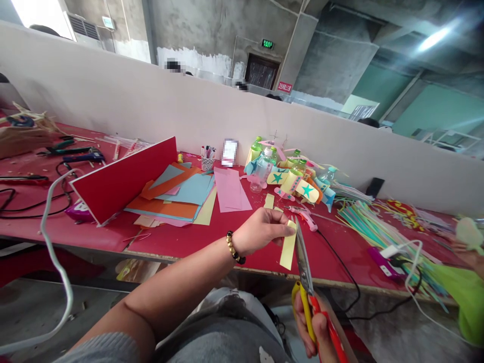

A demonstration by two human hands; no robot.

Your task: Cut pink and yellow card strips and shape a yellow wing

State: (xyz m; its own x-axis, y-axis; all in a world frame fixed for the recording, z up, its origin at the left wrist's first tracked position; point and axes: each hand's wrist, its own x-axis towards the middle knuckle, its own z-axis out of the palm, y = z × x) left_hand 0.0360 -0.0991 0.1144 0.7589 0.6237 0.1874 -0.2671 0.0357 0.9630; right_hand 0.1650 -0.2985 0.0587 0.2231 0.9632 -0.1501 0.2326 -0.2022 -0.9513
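Between the thumb and fingers of my left hand is a strip of pale yellow paper, hanging down over the table's front edge. My right hand grips a pair of scissors with one yellow and one red handle. Their metal blades point up and away from me, right beside the strip's right edge; whether they touch the paper I cannot tell. Just beyond my left hand, a small yellow paper piece lies on the red table. A pink glue gun rests to its right.
Coloured paper sheets and pink sheets lie left of centre. Plastic bottles with paper wings cluster at the back. Paper strips and a purple power strip are on the right, near another person's sleeve. A red divider board stands left.
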